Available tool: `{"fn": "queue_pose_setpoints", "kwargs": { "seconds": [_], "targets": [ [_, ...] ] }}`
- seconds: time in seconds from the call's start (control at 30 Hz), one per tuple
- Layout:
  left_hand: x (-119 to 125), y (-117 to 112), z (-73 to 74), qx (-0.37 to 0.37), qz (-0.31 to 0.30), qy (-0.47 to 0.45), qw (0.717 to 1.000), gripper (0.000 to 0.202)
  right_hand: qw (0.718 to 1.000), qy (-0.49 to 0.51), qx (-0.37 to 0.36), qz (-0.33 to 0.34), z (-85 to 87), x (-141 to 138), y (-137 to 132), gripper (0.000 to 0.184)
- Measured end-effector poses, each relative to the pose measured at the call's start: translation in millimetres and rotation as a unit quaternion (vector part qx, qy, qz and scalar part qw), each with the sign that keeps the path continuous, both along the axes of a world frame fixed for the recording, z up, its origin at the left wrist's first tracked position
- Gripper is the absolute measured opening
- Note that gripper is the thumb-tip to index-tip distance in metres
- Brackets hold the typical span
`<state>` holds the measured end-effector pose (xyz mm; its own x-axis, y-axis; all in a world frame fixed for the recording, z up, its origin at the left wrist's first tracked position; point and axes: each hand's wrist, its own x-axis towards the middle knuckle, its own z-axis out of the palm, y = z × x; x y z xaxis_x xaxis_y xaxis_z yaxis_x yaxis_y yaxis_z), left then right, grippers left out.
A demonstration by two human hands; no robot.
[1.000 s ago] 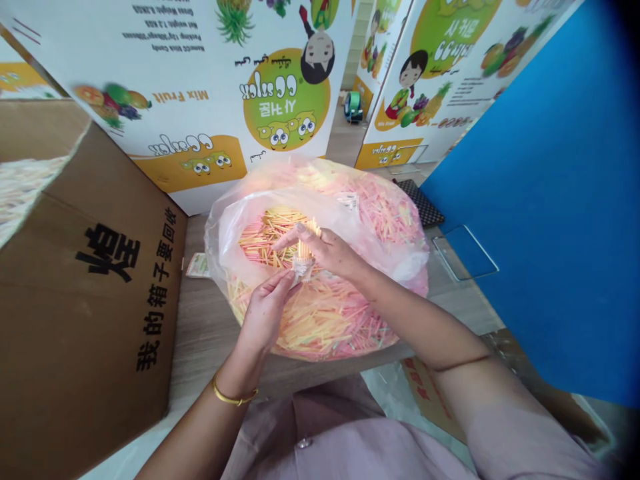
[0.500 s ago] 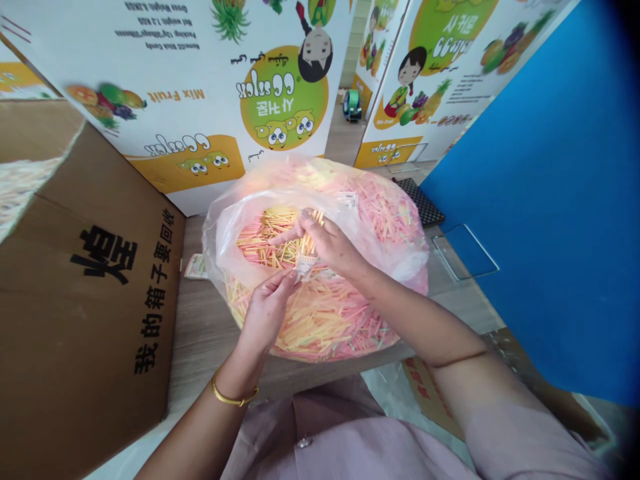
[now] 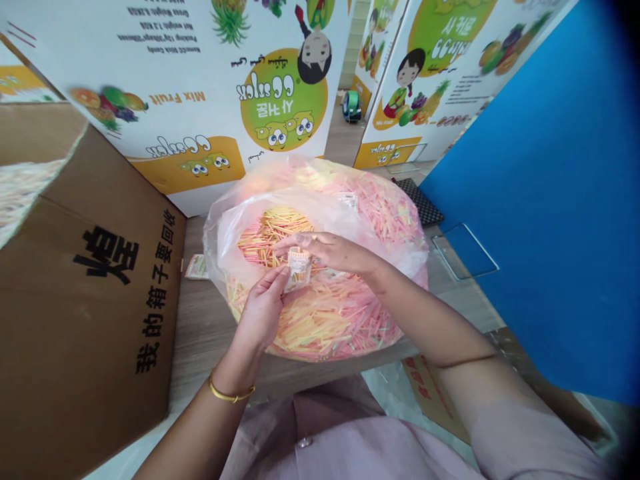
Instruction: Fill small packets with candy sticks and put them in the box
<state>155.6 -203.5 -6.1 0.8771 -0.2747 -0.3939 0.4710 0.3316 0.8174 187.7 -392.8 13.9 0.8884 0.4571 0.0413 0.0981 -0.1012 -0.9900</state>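
Note:
My left hand [image 3: 261, 308] pinches the lower left edge of a small printed packet [image 3: 299, 262] between thumb and fingers. Thin sticks seem to show through the packet's lower part. Close above the packet, my right hand [image 3: 333, 252] is held flat with its fingers stretched out to the left; whether it touches the packet's top I cannot tell. Both hands are over a large clear plastic bag [image 3: 220, 233]. Inside its mouth lie many thin yellow and pink candy sticks [image 3: 283, 227], and more press against its sides.
An open brown carton [image 3: 115, 280] stands at the left, with a flat packet [image 3: 196, 267] beside it. Printed white cartons [image 3: 180, 127] line the back. A green tape roll [image 3: 351, 105] sits between them. A blue panel [image 3: 540, 213] closes off the right, near a dark checked object [image 3: 420, 201].
The bunch of candy sticks in my right hand no longer shows there. My right fingers have straightened and come lower over the packet, which now stands more upright in my left hand.

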Motion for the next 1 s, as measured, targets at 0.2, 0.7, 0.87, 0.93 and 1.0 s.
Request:
{"fn": "queue_pose_setpoints", "kwargs": {
  "seconds": [0.2,0.7,0.87,0.93,1.0],
  "targets": [
    [-3,2,2.1,-0.017,-0.006,-0.003,1.000,0.031,0.999,0.019,-0.030,0.007,9.3,1,2,0.065],
    [-7,12,0.4,0.055,-0.033,-0.045,0.997,0.041,0.992,-0.006,-0.009,-0.127,26.3,11,12,0.064],
    [-9,12,1.0,0.021,-0.018,-0.031,0.999,0.043,0.998,0.010,-0.010,-0.056,30.3,12,19,0.061],
    [-10,13,1.2,-0.004,-0.018,-0.023,1.000,0.044,0.998,0.009,0.002,-0.068,25.4,16,19,0.060],
    [-10,15,1.3,-0.024,-0.024,-0.010,0.999,0.043,0.989,-0.007,-0.031,-0.142,21.1,19,18,0.055]
  ]
}}
